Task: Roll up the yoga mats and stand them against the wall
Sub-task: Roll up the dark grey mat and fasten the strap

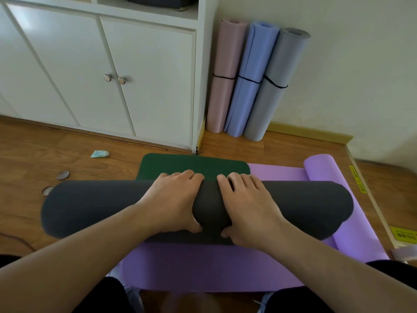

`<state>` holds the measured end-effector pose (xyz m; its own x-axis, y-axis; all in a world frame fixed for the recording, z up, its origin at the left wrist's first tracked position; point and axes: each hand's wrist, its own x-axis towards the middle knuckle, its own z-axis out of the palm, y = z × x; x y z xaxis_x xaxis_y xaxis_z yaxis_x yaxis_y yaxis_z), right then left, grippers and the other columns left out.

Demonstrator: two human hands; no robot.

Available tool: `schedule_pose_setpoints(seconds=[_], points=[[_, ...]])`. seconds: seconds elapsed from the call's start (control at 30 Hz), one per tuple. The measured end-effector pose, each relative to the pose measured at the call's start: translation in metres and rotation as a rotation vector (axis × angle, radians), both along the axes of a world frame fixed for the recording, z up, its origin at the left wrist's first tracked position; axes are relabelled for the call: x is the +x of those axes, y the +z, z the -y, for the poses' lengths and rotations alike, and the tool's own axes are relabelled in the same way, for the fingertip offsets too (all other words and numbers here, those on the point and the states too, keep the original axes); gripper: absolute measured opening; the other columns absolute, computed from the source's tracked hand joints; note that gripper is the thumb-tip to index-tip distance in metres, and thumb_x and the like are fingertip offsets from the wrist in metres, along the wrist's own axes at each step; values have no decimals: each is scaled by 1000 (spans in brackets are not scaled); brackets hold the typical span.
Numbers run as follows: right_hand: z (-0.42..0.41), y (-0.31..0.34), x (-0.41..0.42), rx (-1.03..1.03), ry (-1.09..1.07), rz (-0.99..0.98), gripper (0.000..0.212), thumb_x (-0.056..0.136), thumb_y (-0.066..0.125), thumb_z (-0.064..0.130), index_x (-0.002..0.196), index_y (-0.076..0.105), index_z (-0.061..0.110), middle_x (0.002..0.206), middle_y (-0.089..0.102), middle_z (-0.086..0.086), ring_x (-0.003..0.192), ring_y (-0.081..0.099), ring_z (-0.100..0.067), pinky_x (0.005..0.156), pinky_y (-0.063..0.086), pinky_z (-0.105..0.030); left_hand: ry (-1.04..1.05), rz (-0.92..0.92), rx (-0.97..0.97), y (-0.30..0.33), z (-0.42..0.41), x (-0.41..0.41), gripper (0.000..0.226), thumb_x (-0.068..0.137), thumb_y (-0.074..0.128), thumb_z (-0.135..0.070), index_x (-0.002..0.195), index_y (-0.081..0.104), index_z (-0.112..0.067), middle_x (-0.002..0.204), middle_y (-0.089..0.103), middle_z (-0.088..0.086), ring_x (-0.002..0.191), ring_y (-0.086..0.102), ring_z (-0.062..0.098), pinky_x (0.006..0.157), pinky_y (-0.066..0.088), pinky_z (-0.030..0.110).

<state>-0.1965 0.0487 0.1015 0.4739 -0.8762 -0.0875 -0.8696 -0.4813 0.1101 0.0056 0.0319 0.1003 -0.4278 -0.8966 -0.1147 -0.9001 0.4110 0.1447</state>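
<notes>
- Three finished rolls stand upright in the corner between the white cabinet and the cream wall: a pink rolled foam mat, a blue rolled foam mat and a grey rolled foam mat, each leaning on the wall and bound near mid-height by a thin black band
- The dark grey, thick rolled mat lies crosswise on the wooden floor, directly in front of the person; only a short dark green flat end of it is left unrolled beyond the roll
- The left hand lies over the top of the roll's middle, fingers curled over the far side and thumb tucked under the near side, clasping the roll
- The right hand, just beside the left one, grips the same way, fingers spread slightly over the crest
- A purple foam mat lies flat beneath the dark roll; its right end is curled into a loose purple coil, so it appears only partly rolled
- Judged progress: three mats done; the fourth is nearly rolled, not yet stood up; the purple one is left after it
- Whether the dark roll gets a band cannot be told; none is visible nearby
- Small round discs and a pale green scrap lie on the floor, apart from the mats
</notes>
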Motion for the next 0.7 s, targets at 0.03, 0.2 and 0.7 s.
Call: schedule_pose_setpoints(seconds=[0.03, 0.2, 0.7], points=[[1, 0, 0, 22, -3, 10, 118, 70, 90, 59, 157, 22, 18, 148, 43, -5, 135, 45, -29, 119, 36, -46, 2, -1, 24, 0, -1, 0, 98, 57, 77, -77, 137, 44, -33, 124, 55, -13, 111, 57, 13, 100, 49, 40], [5, -1, -1, 23, -3, 77, 102, 70, 85, 61, 150, 36, 21, 138, 53, -1, 126, 52, -25, 110, 42, -44, -3, 148, -68, -8, -10, -4, 114, 59, 80, -73, 149, 31, -25, 140, 45, -3, 129, 48, 23, 113, 39, 43], [4, 0, 2, -25, 11, -3, 115, 68, 88, 57, 156, 27, 17, 146, 45, -7, 134, 46, -30, 115, 38, -50, 12, 51, -29, 1, -2, 2, 104, 59, 77, -77, 143, 38, -30, 132, 53, -10, 118, 54, 16, 108, 45, 39]])
